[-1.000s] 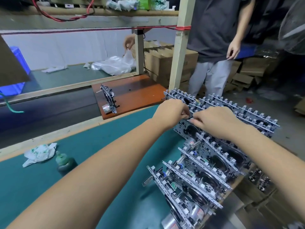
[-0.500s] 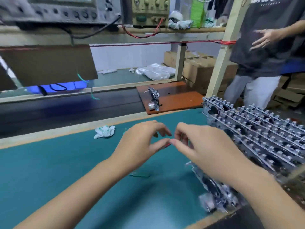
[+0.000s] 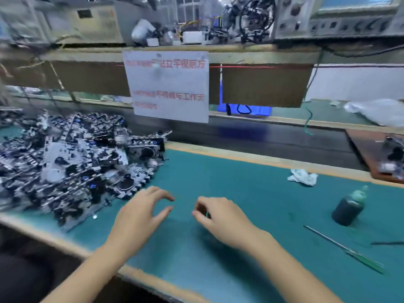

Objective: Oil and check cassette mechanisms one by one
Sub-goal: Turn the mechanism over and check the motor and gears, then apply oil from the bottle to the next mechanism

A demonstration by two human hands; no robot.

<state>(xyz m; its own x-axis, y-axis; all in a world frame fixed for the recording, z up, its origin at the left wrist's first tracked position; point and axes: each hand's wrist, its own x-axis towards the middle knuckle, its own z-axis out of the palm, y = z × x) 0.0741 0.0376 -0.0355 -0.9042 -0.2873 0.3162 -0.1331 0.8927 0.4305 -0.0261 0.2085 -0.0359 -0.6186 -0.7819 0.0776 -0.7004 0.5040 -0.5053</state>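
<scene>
A big heap of metal cassette mechanisms (image 3: pixel 72 162) lies on the left of the green mat (image 3: pixel 240 189). My left hand (image 3: pixel 140 215) hovers just right of the heap, fingers loosely curved and holding nothing. My right hand (image 3: pixel 218 219) hangs beside it over bare mat with its fingers curled down. A thin green sliver (image 3: pixel 207 214) shows at its fingertips; whether it is held is unclear. A dark oil bottle (image 3: pixel 347 208) with a green cap stands to the right. A thin needle tool (image 3: pixel 345 250) with a green handle lies in front of the bottle.
A crumpled white wipe (image 3: pixel 302 176) lies at the mat's far edge. A brown board (image 3: pixel 369 149) at far right carries another mechanism (image 3: pixel 393 154). A white notice (image 3: pixel 168 86) hangs from the shelf above. A dark conveyor runs behind the mat.
The view has swung left, from the stacked mechanisms on the right to the heap on the left. Both hands came off the right stack and now hover over the mat.
</scene>
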